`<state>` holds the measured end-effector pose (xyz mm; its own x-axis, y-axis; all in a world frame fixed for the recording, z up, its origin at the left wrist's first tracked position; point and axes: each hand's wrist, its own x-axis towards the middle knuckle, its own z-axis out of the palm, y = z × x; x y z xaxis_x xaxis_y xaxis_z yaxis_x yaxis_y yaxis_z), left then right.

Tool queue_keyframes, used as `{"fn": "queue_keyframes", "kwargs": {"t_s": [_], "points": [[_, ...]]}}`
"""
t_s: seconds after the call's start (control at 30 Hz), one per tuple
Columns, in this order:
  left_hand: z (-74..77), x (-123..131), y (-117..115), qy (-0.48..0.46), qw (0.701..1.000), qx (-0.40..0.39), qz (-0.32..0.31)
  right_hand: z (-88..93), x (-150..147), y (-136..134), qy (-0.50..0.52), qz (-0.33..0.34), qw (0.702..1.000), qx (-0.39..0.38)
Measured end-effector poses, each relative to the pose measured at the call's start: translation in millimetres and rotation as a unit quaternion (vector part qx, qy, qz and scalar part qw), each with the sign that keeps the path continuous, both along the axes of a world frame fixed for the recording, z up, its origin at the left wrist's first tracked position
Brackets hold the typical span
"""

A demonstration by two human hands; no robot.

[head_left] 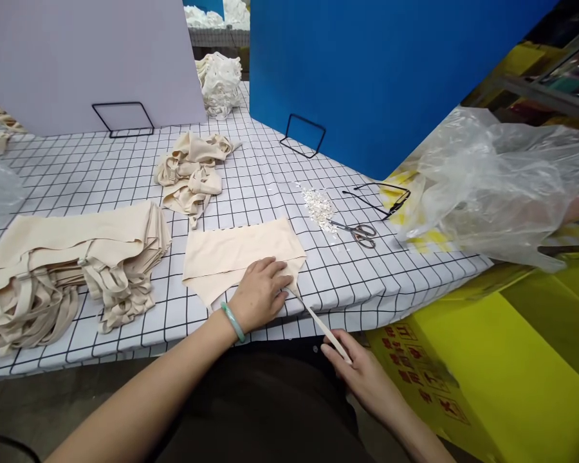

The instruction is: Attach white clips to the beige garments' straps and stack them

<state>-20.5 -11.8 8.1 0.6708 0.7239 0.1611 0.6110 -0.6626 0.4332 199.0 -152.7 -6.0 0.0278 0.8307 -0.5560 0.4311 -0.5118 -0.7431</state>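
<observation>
A beige strapped garment (pixel 241 247) lies spread on the checked tablecloth in front of me. My left hand (pixel 263 292), with a green bangle (pixel 233 321) at the wrist, rests on its lower right part with the fingers stretched out over the cloth. One narrow strap (pixel 321 323) runs from the garment's right corner down past the table edge. My right hand (pixel 354 360) pinches that strap between thumb and fingers and holds it taut. To the left sits a neat stack of similar beige garments (pixel 87 228), their straps bunched in front.
Scissors (pixel 359 233) lie beside white scraps (pixel 318 207) and black-framed glasses (pixel 386 202). A crumpled garment heap (pixel 193 170) is behind the work. Blue (pixel 367 77) and lilac (pixel 101 58) boards stand at the back. Clear plastic (pixel 502 180) and a yellow box (pixel 502 360) are at right.
</observation>
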Motion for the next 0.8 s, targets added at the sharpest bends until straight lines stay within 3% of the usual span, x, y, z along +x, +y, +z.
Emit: {"fn": "queue_keyframes", "kwargs": {"t_s": [0.07, 0.13, 0.2, 0.23, 0.33, 0.4, 0.47, 0.53, 0.63, 0.73, 0.8], "points": [[0.1, 1, -1, 0.004, 1.0, 0.003, 0.001, 22.3, -2, -1, 0.064, 0.077, 0.995, 0.013], [0.7, 1, -1, 0.008, 1.0, 0.004, 0.002, 40.8, -5, -1, 0.206, 0.121, 0.971, -0.023], [1.5, 1, -2, 0.014, 1.0, -0.001, 0.003, 44.9, -9, -1, 0.3, 0.096, 0.946, -0.07], [1.8, 1, -2, 0.017, 1.0, -0.004, 0.003, 40.7, -10, -1, 0.301, 0.072, 0.947, -0.085], [2.5, 1, -4, 0.021, 1.0, -0.013, 0.002, 12.7, -14, 1, 0.176, 0.032, 0.981, -0.073], [2.7, 2, -5, 0.02, 1.0, -0.016, 0.003, -6.6, -20, 7, 0.066, 0.012, 0.998, 0.001], [2.7, 3, -6, 0.024, 0.999, -0.02, 0.007, -18.0, -31, 16, -0.029, -0.014, 0.995, 0.089], [2.6, 3, -8, 0.029, 0.999, -0.02, 0.013, -20.6, -44, 27, -0.086, -0.017, 0.984, 0.152], [2.5, 3, -9, 0.036, 0.999, -0.015, 0.016, -14.3, -58, 35, -0.076, -0.007, 0.982, 0.171], [1.9, 2, -10, 0.042, 0.999, -0.013, 0.011, -6.6, -54, 25, -0.047, -0.028, 0.986, 0.159], [0.3, 3, -11, 0.034, 0.999, -0.009, 0.01, -3.9, -45, 15, -0.113, -0.043, 0.976, 0.181]]}}
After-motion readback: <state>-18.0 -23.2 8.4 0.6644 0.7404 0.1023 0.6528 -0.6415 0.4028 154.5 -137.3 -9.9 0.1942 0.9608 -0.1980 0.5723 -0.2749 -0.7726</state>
